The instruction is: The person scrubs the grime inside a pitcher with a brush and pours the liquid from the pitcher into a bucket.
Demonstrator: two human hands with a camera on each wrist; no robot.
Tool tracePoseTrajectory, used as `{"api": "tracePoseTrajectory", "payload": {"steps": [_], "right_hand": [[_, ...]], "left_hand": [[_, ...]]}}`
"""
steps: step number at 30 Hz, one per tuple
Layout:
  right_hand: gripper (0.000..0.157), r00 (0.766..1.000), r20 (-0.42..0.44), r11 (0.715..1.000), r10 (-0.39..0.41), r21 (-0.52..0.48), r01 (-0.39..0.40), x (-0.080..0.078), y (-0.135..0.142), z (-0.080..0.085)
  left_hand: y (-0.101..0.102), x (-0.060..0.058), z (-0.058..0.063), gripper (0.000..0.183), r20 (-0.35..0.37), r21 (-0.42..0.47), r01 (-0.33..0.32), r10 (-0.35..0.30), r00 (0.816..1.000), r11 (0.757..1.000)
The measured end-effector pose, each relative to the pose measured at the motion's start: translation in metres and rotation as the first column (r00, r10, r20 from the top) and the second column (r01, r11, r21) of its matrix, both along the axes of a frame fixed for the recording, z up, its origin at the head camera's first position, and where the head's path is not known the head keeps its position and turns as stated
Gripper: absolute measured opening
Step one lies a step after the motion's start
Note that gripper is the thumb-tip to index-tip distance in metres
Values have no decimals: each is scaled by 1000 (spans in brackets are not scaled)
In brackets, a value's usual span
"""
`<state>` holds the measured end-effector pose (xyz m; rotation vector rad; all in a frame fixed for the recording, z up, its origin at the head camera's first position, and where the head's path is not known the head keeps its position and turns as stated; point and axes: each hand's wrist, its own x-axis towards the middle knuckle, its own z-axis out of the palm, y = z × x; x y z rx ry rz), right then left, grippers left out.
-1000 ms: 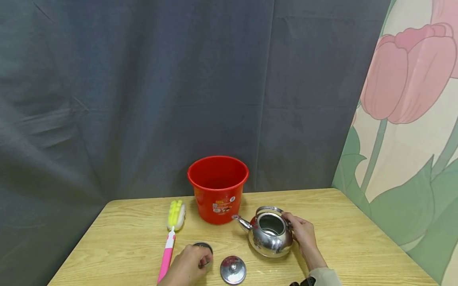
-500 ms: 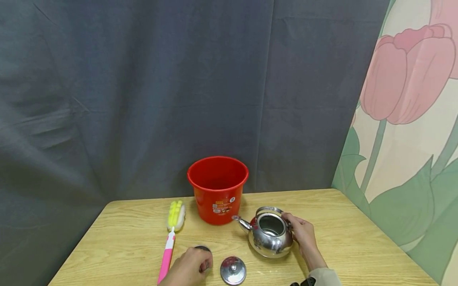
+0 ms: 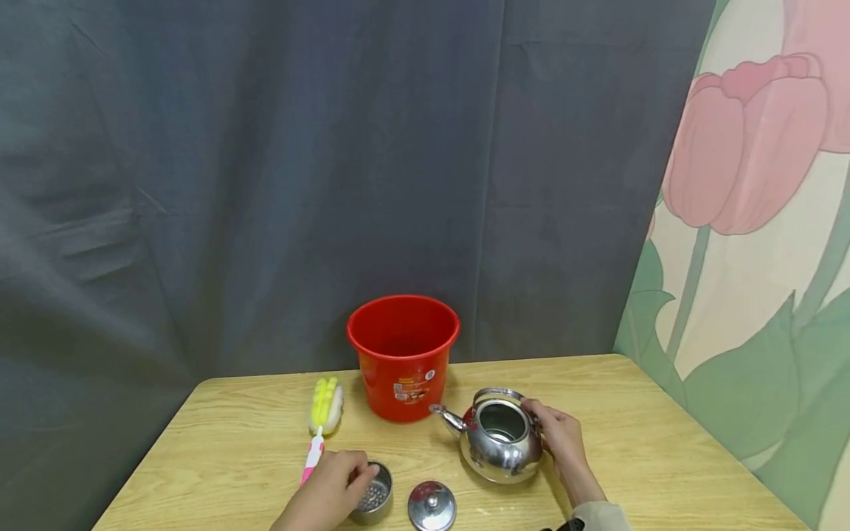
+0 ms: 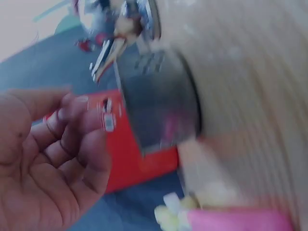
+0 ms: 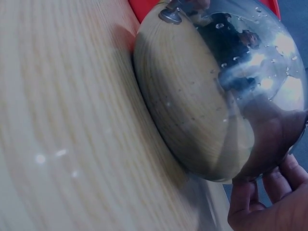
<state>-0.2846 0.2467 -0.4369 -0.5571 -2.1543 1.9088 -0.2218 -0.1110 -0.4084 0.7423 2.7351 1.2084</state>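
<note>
A small steel strainer cup (image 3: 377, 493) with a perforated bottom stands on the table. My left hand (image 3: 332, 483) is just left of its rim, fingers loosely bent; in the left wrist view, slightly blurred, a gap shows between the fingers (image 4: 89, 139) and the cup wall (image 4: 161, 103). My right hand (image 3: 563, 439) holds the shiny steel teapot (image 3: 501, 459) on its right side, near the base of the raised handle. Lidless, the teapot has its spout toward the left. Water drops dot its body (image 5: 192, 110) in the right wrist view. Its round lid (image 3: 432, 507) lies in front.
A red bucket (image 3: 401, 387) stands at the back of the wooden table (image 3: 631, 435), by the dark curtain (image 3: 299, 184). At left lies a pink-handled brush (image 3: 325, 405) with a yellow and white sponge head. A flower-painted wall (image 3: 744, 317) borders the right.
The left hand has let go of the strainer cup and drawn back to the left, uncovering it. The right hand and teapot stay in place; the view has tilted up slightly.
</note>
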Motion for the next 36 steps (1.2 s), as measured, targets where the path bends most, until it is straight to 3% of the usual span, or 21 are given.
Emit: {"api": "tracePoseTrajectory", "payload": {"steps": [5,9,13,19,24,27,33,36], "right_hand": [[44,1000,-3,1000,4,1,-4,-1,0,0],[42,1000,1,1000,3,4,-3,-1,0,-1],[40,1000,4,1000,5,3,-5,0,1,-2],[38,1000,-3,1000,10,-17,-10,-1,2,-2],[38,1000,-5,1000,14,-19,-14,-2,2,-2],[38,1000,-7,1000,13,-15,-13,-2,2,-1],[35,1000,-23,1000,16,-21,-16,-1,1,-1],[35,999,-26,1000,20,-17,-20,0,2,-1]], "left_hand": [[-24,0,-1,29,-80,-44,-135,131,988,990],[-41,2,-6,23,-6,-98,-207,207,978,973],[-51,3,-11,19,50,-120,-219,226,973,968],[-56,2,-15,16,66,-134,-249,260,963,959],[-54,2,-18,13,83,-170,-310,327,941,935],[-53,2,-19,17,82,-196,-343,364,928,918],[-52,3,-23,31,8,-212,-398,409,912,893],[-51,1,-24,35,26,-238,-419,437,899,876]]}}
